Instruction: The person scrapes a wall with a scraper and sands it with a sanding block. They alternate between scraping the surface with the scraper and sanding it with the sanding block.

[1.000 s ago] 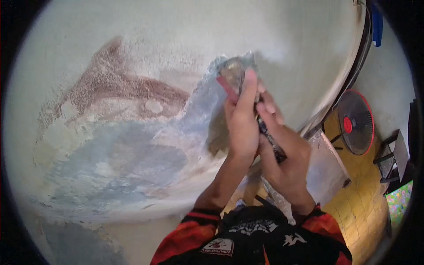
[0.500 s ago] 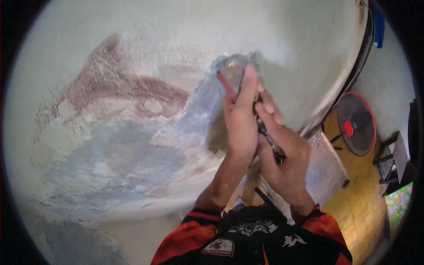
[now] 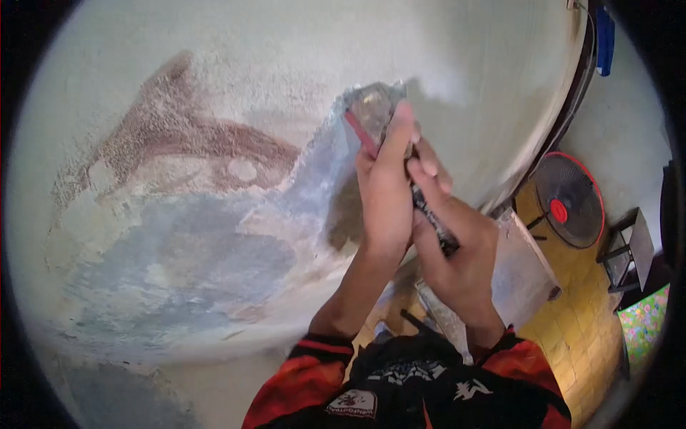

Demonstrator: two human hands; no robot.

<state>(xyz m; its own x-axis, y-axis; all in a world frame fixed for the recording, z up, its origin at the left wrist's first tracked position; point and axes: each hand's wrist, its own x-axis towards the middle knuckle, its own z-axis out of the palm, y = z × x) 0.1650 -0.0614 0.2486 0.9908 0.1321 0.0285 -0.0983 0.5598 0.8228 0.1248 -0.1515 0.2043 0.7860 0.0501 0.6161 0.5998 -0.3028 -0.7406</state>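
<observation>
Scraper: flat, paste-crusted blade with a red edge, laid against the wall at the upper rim of a grey-blue smear, above centre of view; dark handle running down and right into the right hand. Left hand: laid over the back of the blade, fingers pressed together and stretched upward, one fingertip bearing on the blade near its top. Right hand: just below and right of the left, touching it, fingers curled and closed round the handle. Wall: pale, rough, patched with reddish-brown bare render at upper left and grey-blue filler at centre and lower left. Sleeves: orange and black, at bottom edge. Grey slab: below the hands, near the wall's foot. Fan: red-rimmed, red hub, on the yellow tiled floor, well apart to the right. Dark stool: beyond the fan. Patterned mat: at far right edge. Blue item: top right, kind not discernible
</observation>
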